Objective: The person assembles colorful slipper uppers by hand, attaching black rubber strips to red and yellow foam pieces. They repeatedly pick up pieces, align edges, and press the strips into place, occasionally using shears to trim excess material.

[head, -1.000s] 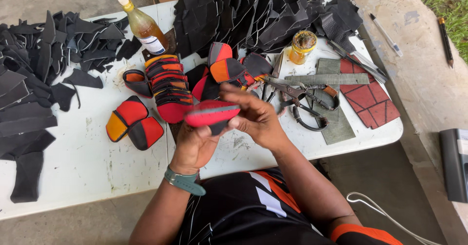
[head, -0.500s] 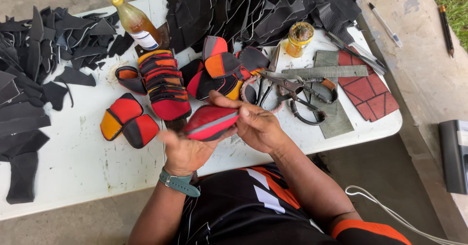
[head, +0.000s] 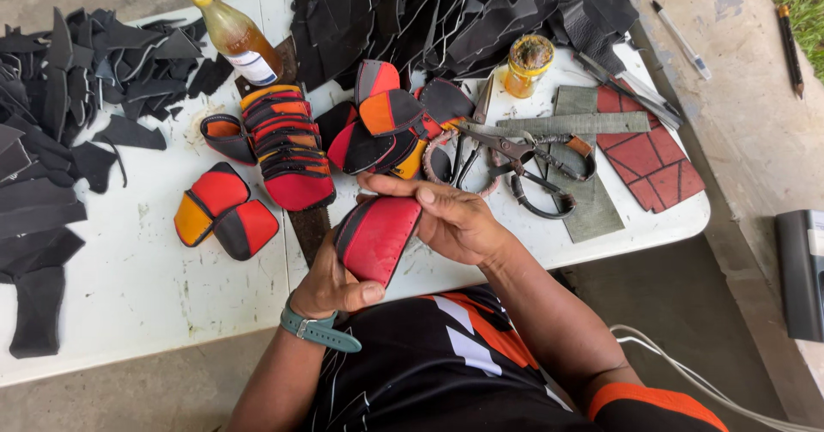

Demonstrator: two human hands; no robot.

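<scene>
Left hand (head: 330,282) & right hand (head: 451,217) both pinch red leather piece (head: 378,239) w/ black edging, raised off desk (head: 129,277) to keep it facing up.

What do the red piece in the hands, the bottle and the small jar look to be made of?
Red piece: seemingly leather or a synthetic lookalike, matte red face, black edging; it curves between the left hand and right hand. Bottle: clear glass, since amber liquid shows through; pale stopper, material unclear. Small jar: likely glass, yellowish and smeared.
</scene>
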